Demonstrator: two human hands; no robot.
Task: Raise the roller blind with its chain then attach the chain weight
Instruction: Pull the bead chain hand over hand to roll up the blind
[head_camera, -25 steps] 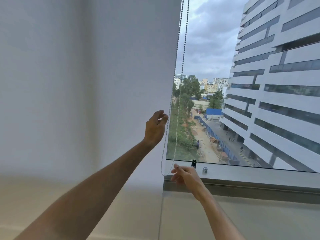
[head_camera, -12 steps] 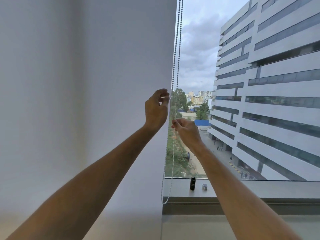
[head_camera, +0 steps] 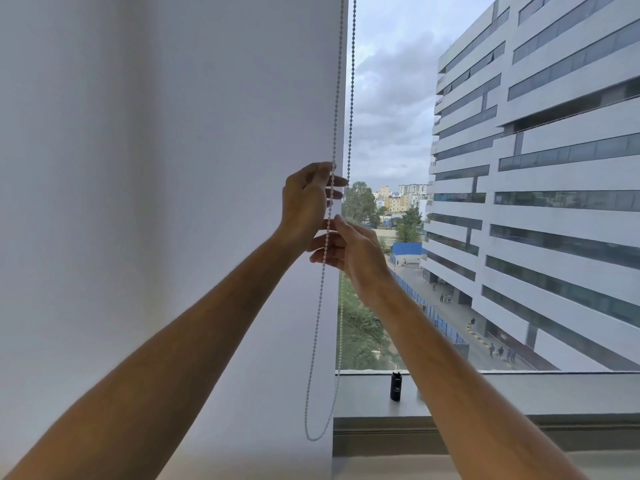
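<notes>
Head view, left hand (head_camera: 306, 202) pinching the bead chain (head_camera: 320, 299), fingers curled, right hand (head_camera: 353, 254) just below at 5 o'clock, pinching it too, white blind (head_camera: 173, 202) lowered, black weight (head_camera: 396, 386) upright on windowsill (head_camera: 519, 393), office block (head_camera: 554, 168) outside.

Open glass to right of blind (head_camera: 173, 202): free above sill (head_camera: 554, 393). Chain (head_camera: 351, 98) strands hanging at blind edge, loop dangling low beside sill end. Both hands (head_camera: 304, 206), (head_camera: 360, 254) crowding strands mid-height; forearms crossing lower space. Small black cylinder (head_camera: 396, 386) upright on sill, near right forearm; sill otherwise passable rightward.
</notes>
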